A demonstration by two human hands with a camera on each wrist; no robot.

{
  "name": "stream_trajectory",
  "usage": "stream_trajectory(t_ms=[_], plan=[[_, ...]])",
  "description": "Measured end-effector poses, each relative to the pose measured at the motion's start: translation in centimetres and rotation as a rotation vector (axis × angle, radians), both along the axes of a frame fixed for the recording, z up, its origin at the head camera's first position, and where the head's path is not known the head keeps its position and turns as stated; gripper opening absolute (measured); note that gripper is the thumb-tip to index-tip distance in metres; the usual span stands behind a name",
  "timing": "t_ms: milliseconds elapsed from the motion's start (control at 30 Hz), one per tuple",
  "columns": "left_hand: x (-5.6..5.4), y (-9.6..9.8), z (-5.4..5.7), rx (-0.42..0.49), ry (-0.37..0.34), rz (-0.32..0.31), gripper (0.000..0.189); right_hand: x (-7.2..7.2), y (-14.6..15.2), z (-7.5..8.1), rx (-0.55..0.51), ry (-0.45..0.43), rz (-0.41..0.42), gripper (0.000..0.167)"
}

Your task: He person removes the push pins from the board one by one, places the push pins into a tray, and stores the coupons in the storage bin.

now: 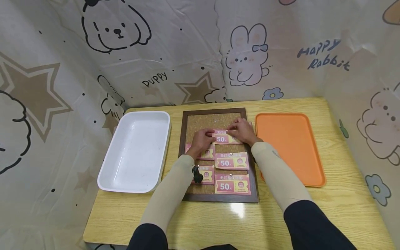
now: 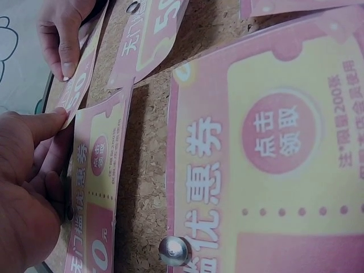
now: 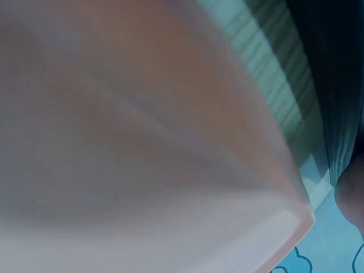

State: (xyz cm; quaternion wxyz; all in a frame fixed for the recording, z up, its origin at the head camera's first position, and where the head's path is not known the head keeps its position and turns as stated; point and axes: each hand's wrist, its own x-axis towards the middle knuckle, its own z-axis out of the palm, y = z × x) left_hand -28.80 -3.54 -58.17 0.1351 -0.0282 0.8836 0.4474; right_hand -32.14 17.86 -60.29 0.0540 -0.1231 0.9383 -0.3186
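Observation:
A pink and yellow coupon (image 1: pixel 222 139) marked 50 lies near the upper part of a framed cork board (image 1: pixel 200 121). My left hand (image 1: pixel 202 140) pinches its left edge; in the left wrist view the fingertips sit right at that edge. My right hand (image 1: pixel 242 131) has curled fingers at the coupon's top edge, pinching a small thumbtack (image 1: pixel 227 130) there. Several more coupons are tacked below in two columns, among them a lower right coupon (image 1: pixel 232 184). My left hand and wrist partly cover the left column. A silver thumbtack (image 2: pixel 174 251) holds a near coupon (image 2: pixel 273 136).
To the left of the board stands a white tub (image 1: pixel 134 152). An orange tray (image 1: pixel 287 149) lies to the right, under my right forearm in part. All rest on a wooden table (image 1: pixel 347 194) against printed curtains (image 1: pixel 187 52). Blurred pale surface fills most of the right wrist view.

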Motion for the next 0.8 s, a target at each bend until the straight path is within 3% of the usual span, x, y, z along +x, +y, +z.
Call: stream_trajectory(t_ms=[267,800], plan=[[0.09,-0.09,0.14,0.008,0.003,-0.002,0.030,0.01,0.26,-0.60,-0.030,0.085,0.016,0.020],[0.18,0.15,0.16,-0.006,0.010,0.002,0.031,-0.23,-0.04,-0.17,-0.017,0.004,-0.012,0.019]])
